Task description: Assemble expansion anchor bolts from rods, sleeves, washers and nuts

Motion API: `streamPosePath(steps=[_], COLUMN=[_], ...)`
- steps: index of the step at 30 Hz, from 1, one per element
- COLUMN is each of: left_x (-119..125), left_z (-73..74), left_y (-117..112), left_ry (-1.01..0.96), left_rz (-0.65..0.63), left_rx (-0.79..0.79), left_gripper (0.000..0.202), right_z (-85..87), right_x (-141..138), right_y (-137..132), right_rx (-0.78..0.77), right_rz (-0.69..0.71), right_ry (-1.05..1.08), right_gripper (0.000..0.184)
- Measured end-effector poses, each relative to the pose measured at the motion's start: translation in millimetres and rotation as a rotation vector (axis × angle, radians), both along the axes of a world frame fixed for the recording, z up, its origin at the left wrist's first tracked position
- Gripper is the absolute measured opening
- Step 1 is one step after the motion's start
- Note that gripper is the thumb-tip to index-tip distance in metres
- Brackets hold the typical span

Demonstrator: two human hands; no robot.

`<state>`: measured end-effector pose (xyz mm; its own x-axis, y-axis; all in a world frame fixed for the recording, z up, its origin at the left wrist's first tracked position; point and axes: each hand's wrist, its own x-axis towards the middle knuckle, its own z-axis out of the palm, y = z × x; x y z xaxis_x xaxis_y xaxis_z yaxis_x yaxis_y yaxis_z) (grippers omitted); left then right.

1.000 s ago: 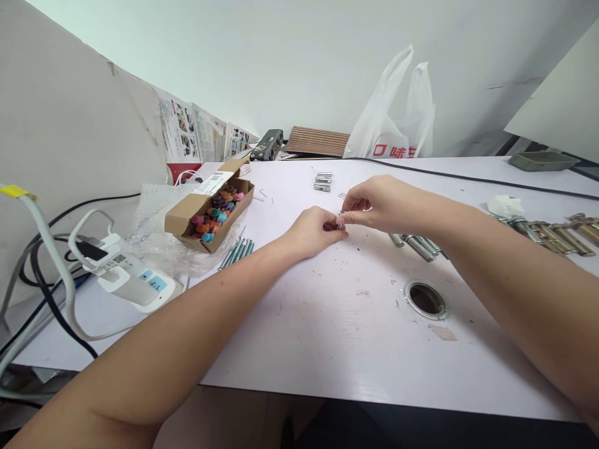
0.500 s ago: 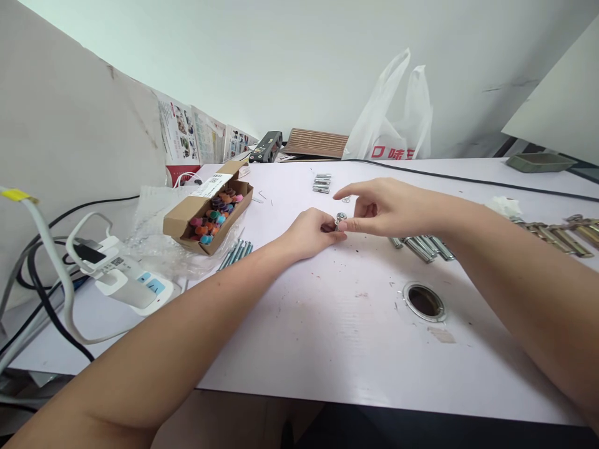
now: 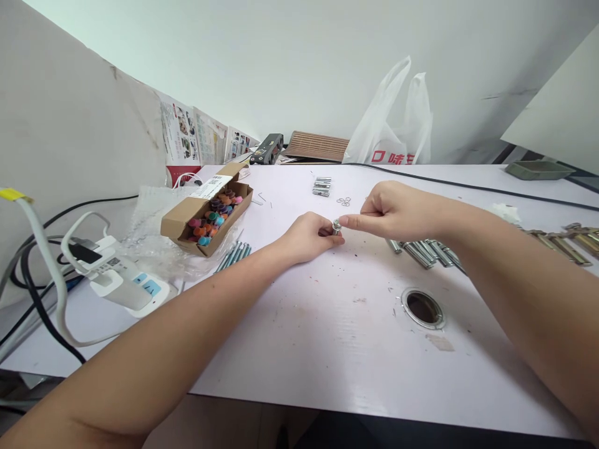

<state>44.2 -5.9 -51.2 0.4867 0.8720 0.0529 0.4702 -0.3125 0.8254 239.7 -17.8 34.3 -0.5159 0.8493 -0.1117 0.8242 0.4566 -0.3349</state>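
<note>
My left hand (image 3: pixel 310 237) pinches a small silver bolt (image 3: pixel 337 226) between thumb and fingers, keeping it upright with its round top showing. The lower part of the bolt is hidden by the fingers. My right hand (image 3: pixel 390 209) has its fingers curled in and its thumb stretched out, the thumb tip at the edge of the bolt's top. I see nothing inside the curled fingers. Behind the hands lie several small rings (image 3: pixel 344 201) and a short row of silver metal sleeves (image 3: pixel 322 186). Silver cylindrical pieces (image 3: pixel 421 252) lie under my right forearm.
Left of my hands are long bolts (image 3: pixel 234 255), an open cardboard box (image 3: pixel 180 234) of colourful caps and bubble wrap (image 3: pixel 152 218). A white power strip (image 3: pixel 126 280) with cables stands further left. Brass-coloured bolts (image 3: pixel 568 248) lie right. The table has a round hole (image 3: pixel 423 307).
My right index finger, stretched out before, is now curled in, and the thumb lies straighter against the bolt's top. The rings behind show more fully. My left hand keeps its hold.
</note>
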Motion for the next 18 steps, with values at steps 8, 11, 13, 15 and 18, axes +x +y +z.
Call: streamPosePath(steps=[8,11,13,15,18], left_x=[0.5,0.3,0.0,-0.4,-0.6], left_z=[0.2,0.0,0.1,0.1,-0.5], left_y=[-0.4,-0.5,-0.7,-0.9,-0.8], left_ry=[0.012,0.002,-0.005,-0.001,0.011], left_rz=[0.021,0.012,0.010,0.010,0.013], left_rx=[-0.006,-0.001,0.006,0.008,0.011], left_gripper=[0.027,0.026,0.025,0.025,0.027], right_z=[-1.8,-0.9,-0.4,-0.3,0.9], right_x=[3.0,1.6,-0.7,-2.3,-1.7], right_y=[1.9,-0.1,-1.2,-1.6,-2.1], right_rx=[-0.042,-0.041,-0.002,-0.004,-0.025], right_rz=[0.057,-0.004,0.011,0.059,0.043], right_ry=[-0.015,-0.025,0.055,0.089,0.038], right_gripper=[0.044,0.050,0.044,0.043,0.046])
